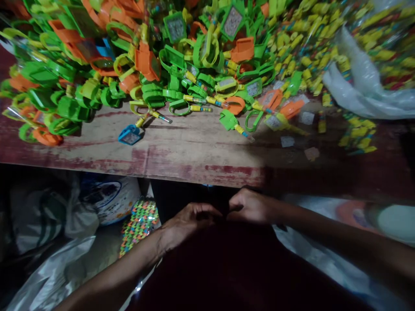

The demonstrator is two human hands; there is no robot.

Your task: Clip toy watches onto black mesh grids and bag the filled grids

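Note:
Both hands are held low, at the front edge of the dark red shirt (227,263), below the table. My left hand (191,218) has its fingers curled inward at the shirt's edge. Close beside it, my right hand (249,206) is closed, thumb and fingers drawn together. Whatever lies between the fingers is lost in shadow. Beyond the hands, toy watches in green, orange and yellow (173,58) are heaped on the worn wooden table (181,151). A blue toy watch (130,134) and a green one (228,120) with clear candy tubes lie nearer the front edge.
Many small yellow-capped tubes (298,39) are piled at the back right, partly in a clear plastic bag (359,82). Small paper-like squares (287,141) lie on the table. Beneath its edge are a white printed sack (110,198), a colourful patterned packet (139,224) and more plastic bags.

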